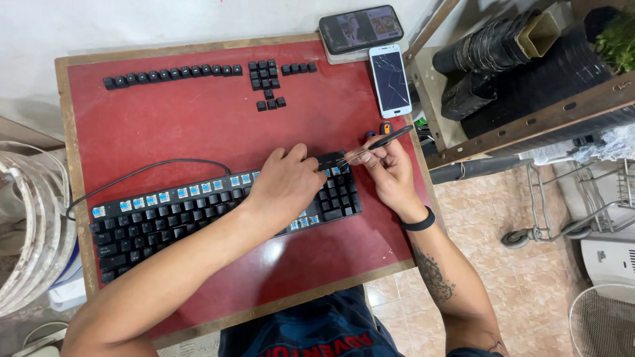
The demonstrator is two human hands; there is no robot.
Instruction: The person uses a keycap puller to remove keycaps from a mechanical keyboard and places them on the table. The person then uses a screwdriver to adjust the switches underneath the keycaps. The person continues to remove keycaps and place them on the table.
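Observation:
A black mechanical keyboard [165, 218] lies on a red table [198, 125], with blue switches bare along its top row and right end. My left hand [284, 185] rests on the keyboard's right part, fingers bent over the keys. My right hand [387, 168] holds a black wire keycap puller [380, 142] whose wire tips reach a black keycap [329, 160] at the keyboard's top right corner. Removed black keycaps [172, 73] sit in a row at the table's far edge, with a cluster of keycaps [266, 82] beside them.
Two phones lie at the far right corner: a black one [360, 28] with a lit screen and a white one [390, 79] with cracked glass. The keyboard cable [145, 170] loops left. A metal shelf [522, 86] stands right, a white bucket [30, 225] left.

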